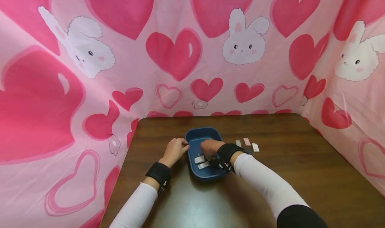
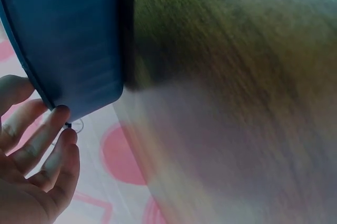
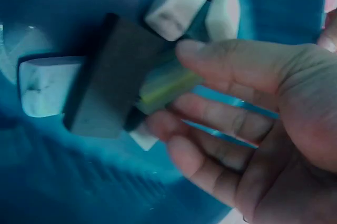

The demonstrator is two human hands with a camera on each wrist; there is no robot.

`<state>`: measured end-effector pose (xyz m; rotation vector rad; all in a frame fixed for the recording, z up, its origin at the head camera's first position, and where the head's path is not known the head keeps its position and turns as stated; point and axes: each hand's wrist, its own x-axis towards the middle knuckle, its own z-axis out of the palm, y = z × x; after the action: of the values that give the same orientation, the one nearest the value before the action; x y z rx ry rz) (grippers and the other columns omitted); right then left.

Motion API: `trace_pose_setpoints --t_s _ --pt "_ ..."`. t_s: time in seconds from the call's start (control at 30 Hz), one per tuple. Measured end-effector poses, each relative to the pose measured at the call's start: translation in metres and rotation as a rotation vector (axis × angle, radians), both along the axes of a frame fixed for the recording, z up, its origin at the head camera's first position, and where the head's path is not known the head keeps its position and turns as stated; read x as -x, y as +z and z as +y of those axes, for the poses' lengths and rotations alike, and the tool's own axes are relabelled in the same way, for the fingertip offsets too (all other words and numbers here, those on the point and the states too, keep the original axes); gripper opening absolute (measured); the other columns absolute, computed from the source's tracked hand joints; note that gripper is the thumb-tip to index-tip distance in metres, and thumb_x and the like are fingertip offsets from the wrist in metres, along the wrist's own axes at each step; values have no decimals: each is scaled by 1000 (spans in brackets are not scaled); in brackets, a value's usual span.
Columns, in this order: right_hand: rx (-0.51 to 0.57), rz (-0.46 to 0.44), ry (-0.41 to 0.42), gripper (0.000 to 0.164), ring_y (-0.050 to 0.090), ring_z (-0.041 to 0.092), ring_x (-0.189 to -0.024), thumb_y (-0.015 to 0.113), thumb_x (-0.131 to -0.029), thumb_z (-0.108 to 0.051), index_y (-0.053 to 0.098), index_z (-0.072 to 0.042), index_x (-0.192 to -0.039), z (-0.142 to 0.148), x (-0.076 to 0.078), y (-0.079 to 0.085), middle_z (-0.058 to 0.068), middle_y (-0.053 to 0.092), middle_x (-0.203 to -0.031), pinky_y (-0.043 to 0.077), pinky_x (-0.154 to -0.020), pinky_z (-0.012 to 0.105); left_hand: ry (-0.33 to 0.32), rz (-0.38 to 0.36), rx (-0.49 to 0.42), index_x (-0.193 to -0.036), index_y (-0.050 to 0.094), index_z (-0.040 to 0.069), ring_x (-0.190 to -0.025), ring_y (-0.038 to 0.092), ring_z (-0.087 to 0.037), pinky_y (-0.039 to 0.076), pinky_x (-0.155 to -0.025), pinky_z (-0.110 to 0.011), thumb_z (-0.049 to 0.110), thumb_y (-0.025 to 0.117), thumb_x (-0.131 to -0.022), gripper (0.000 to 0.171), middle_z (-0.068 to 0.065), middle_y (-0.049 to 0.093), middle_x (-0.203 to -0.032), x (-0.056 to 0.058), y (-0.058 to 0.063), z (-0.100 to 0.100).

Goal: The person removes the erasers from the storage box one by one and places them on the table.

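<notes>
A blue plastic tub [image 1: 195, 144] stands on the table with several small erasers in it. My left hand [image 1: 174, 151] grips the tub's left rim, its fingertips against the blue wall [image 2: 68, 34] in the left wrist view. Inside the tub, my right hand [image 1: 210, 147] pinches a greenish eraser with a yellow stripe [image 3: 171, 84] between thumb and fingers. Beside that piece lies a dark grey block [image 3: 113, 76], partly over a smudged white eraser [image 3: 47, 89]. Two more pale erasers, one of them larger [image 3: 181, 5], lie near the thumb. The right forearm hides part of the tub in the head view.
On the table right of the tub lie a pink eraser [image 1: 246, 141], a white one [image 1: 255, 147] and a greyish one [image 1: 238, 143]. A pink curtain [image 1: 174, 97] with hearts and rabbits hangs behind the brown wooden table [image 1: 282, 174] and along both sides.
</notes>
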<state>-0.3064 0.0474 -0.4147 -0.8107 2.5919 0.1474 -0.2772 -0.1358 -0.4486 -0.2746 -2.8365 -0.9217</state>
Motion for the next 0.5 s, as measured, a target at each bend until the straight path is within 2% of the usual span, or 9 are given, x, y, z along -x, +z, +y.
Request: trace_pose_setpoints --t_s 0.13,0.27,0.4,0.5 --pt "49 -14 24 15 51 11 -60 69 -83 -4 64 -16 -74 4 2 -4 -4 56 -68 41 -52 23 -8 6 1 -104 76 6 -93 64 -27 51 -88 -45 20 73 -87 22 -9 75 -99 0 -1 0" --pt "123 -52 31 14 52 11 -58 64 -87 -4 66 -12 -76 8 7 0 -2 56 -67 42 -52 23 -21 30 16 -103 76 5 -93 64 -28 51 -87 -45 20 73 -87 22 -9 75 -98 2 0 -2" --pt "216 10 48 5 54 11 -65 66 -86 -5 70 -9 -84 13 15 9 -1 62 -74 46 -59 25 -20 25 -2 -104 75 5 -91 64 -27 52 -85 -44 20 73 -87 23 -9 75 -98 6 6 -2" --pt "291 86 58 7 57 12 -73 68 -83 -6 71 -8 -89 19 23 18 1 68 -82 49 -67 27 -7 9 -4 -104 75 5 -91 64 -26 52 -85 -44 20 73 -87 23 -9 74 -98 8 9 -3"
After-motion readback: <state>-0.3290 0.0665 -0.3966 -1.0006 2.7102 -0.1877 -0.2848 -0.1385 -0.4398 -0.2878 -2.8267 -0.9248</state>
